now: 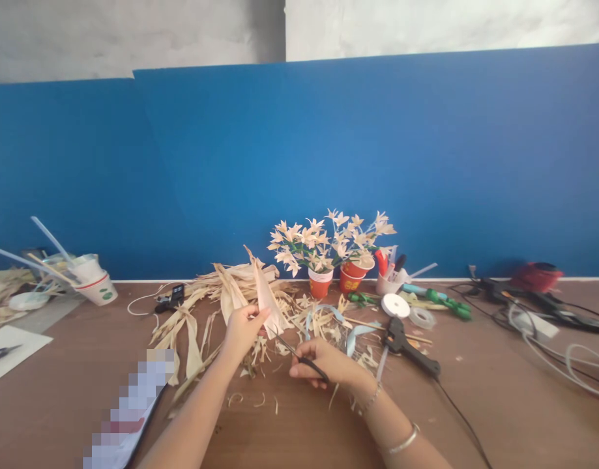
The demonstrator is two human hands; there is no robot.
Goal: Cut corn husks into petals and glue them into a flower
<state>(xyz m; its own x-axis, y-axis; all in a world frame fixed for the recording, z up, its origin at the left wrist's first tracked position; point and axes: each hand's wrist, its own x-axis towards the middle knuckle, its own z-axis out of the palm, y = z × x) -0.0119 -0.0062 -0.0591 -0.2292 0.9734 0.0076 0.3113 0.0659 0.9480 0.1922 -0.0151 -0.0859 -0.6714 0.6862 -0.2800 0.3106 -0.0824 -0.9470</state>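
Pinched between the fingers of my left hand (243,332) is a pale dried corn husk (270,303), held upright with its pointed tip at the top. My right hand (319,365) is closed on a pair of scissors (290,348), whose dark handles are partly covered by my fingers. The scissor blades point up and left at the lower edge of the husk. Behind my left hand lies a heap of loose dried husks (194,286). Curled trimmings (260,398) are scattered on the brown table (260,436) below my hands.
Handmade flowers stand in red paper cups (320,284) at the back. A black glue gun (411,348) with its cord lies to the right, near a white spool (395,305). Cables (568,352) tangle at far right. A pixelated slab (133,410) lies at left, beyond it a paper cup (96,286).
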